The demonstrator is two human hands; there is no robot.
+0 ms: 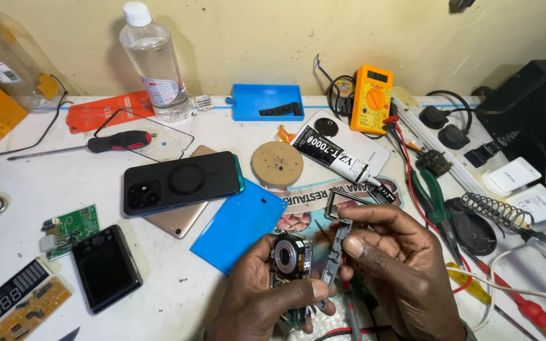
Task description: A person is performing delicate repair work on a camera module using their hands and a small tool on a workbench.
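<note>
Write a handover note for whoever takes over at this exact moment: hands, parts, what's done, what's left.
Left hand: shut on small camera module, lens up.
Right hand: pinching thin grey frame strip against the module.
Nearby: glue tube, blue back cover, black phone, soldering iron stand.
Done: module out of any housing.
Left: strip not visibly seated; fit cannot be judged.

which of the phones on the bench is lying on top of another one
The black phone with the ring on its back: it rests across the gold phone. The small black phone at lower left lies alone on the table.
</note>
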